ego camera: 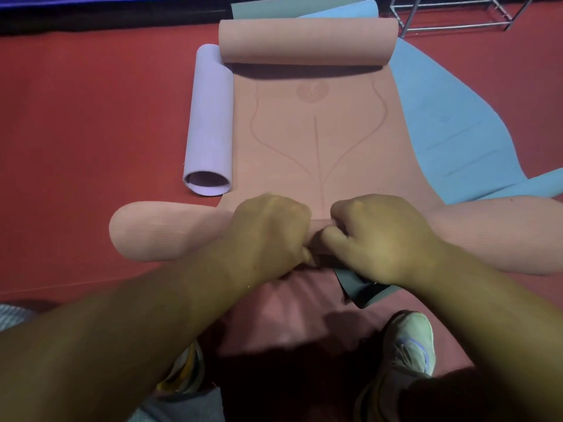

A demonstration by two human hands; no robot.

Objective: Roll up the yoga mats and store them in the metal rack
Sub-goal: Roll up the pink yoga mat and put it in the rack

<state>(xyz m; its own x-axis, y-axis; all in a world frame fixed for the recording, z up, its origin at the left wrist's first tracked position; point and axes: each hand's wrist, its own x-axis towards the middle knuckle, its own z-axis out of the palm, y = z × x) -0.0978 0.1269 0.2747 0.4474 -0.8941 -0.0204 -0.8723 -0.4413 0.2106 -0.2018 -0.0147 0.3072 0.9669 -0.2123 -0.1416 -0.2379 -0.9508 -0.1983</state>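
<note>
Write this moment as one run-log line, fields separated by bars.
step: rolling pink yoga mat near end | left hand: grips roll | right hand: grips roll | lilac mat: rolled | metal rack: no mat visible

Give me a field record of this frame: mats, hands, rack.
pink mat: flat in the middle, near end rolled, far end curled
left hand: grips near roll, fingers curled
right hand: grips near roll beside the left
lavender mat: rolled, lying left of pink mat
blue mat: unrolled, partly under pink mat
metal rack: far right, no mats visible in it
</note>
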